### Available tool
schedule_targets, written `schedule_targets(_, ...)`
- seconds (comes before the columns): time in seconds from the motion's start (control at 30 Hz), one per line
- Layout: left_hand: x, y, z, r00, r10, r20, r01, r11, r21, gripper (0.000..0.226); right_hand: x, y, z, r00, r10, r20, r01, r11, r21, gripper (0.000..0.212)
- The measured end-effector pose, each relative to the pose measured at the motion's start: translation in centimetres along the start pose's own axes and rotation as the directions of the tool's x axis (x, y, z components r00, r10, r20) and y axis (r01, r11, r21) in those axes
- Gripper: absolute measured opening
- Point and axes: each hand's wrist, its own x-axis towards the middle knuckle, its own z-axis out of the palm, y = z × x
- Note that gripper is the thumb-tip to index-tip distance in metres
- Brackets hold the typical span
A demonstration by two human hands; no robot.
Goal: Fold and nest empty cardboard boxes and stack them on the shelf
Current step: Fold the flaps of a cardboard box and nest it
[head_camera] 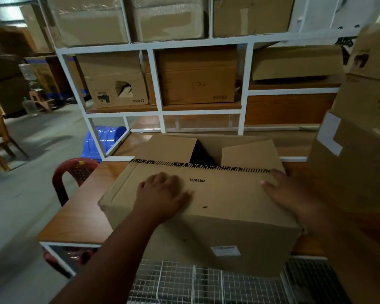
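A plain brown corrugated cardboard box point(206, 207) with black striped tape sits on the smooth orange-brown wooden table point(79, 216), its far flaps raised. The left hand point(162, 194) and right hand point(287, 194) press flat, fingers straight, on the near flap, gripping nothing. Behind stands a white metal-framed shelf point(160, 110) of cartons.

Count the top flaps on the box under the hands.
3 show: the near flap, folded down under the left hand and right hand; the left side flap; the right side flap. A far flap may be hidden.
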Motion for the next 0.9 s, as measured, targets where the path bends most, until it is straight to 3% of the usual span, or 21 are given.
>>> schedule_targets(0.07,0.7,-1.5,-1.0,0.972,-0.232,0.046,0.231,0.972,0.034,0.089,0.4,1.5,0.5,0.997,0.035,0.068,-0.046,0.984,0.172,0.080)
schedule_targets(0.13,1.4,-3.2,-1.6,0.900,-0.423,0.105,0.421,0.906,0.036,0.098,0.7,1.4,1.1,0.996,0.028,0.085,-0.049,0.966,0.255,0.078)
schedule_targets(0.23,2.1,-5.5,-2.4,0.815,-0.556,0.163,0.561,0.828,0.022,0.130,0.8,0.4,1.4,0.997,0.000,0.076,-0.021,0.962,0.271,0.080)
schedule_targets(0.3,1.9,-6.0,-2.9,0.792,-0.584,0.175,0.588,0.808,0.032,0.125,0.6,0.1,1.6,0.997,-0.020,0.073,0.000,0.965,0.261,0.084)
schedule_targets(0.4,0.6,-5.7,-3.0,0.819,-0.559,0.128,0.556,0.829,0.066,0.107,-0.2,-0.1,1.6,0.996,-0.026,0.082,0.006,0.970,0.241,0.085)
schedule_targets(0.57,-1.6,-8.1,-2.6,0.829,-0.550,0.105,0.544,0.835,0.079,0.108,-3.0,-2.0,2.1,0.997,-0.028,0.074,0.010,0.971,0.240,0.089)
schedule_targets(0.9,-7.0,-26.4,-4.2,0.808,-0.588,0.032,0.588,0.808,0.011,0.109,-8.2,-19.7,9.9,0.993,-0.101,0.065,0.080,0.959,0.271,0.082)
